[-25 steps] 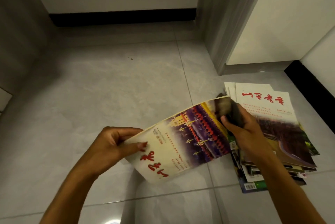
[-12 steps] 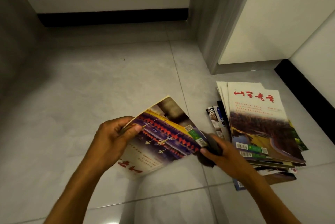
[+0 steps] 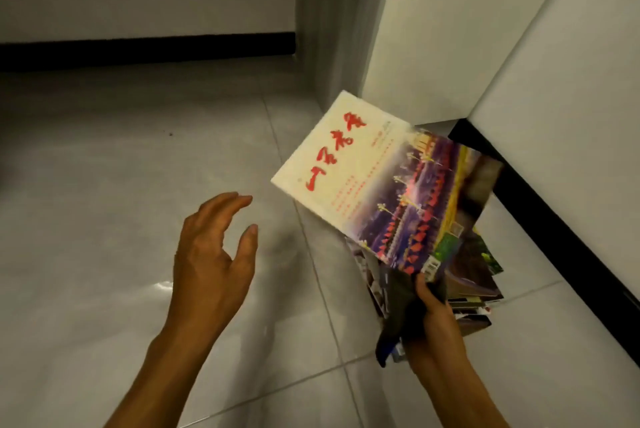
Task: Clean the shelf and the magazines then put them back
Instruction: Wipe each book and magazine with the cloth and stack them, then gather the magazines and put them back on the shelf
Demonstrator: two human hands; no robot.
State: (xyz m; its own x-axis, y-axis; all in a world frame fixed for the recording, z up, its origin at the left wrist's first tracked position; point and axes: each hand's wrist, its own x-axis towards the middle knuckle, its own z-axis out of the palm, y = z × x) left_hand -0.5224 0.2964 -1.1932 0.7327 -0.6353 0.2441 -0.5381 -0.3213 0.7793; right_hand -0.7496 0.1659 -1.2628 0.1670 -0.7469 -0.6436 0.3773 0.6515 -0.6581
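Grey tile floor (image 3: 104,185), stack (image 3: 478,292) by wall. Left hand (image 3: 211,254) just let go, hanging loose; right hand (image 3: 433,316) pinching magazine (image 3: 381,192) plus cloth (image 3: 398,309), probably wiped, heading onto stack.

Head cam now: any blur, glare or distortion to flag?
Head view: dim, warm light. The magazine in the right hand is motion-blurred, its red title smeared; the left hand is sharper. Glare streaks on the glossy floor near the left wrist. Wide-angle lens makes the wall edges lean.
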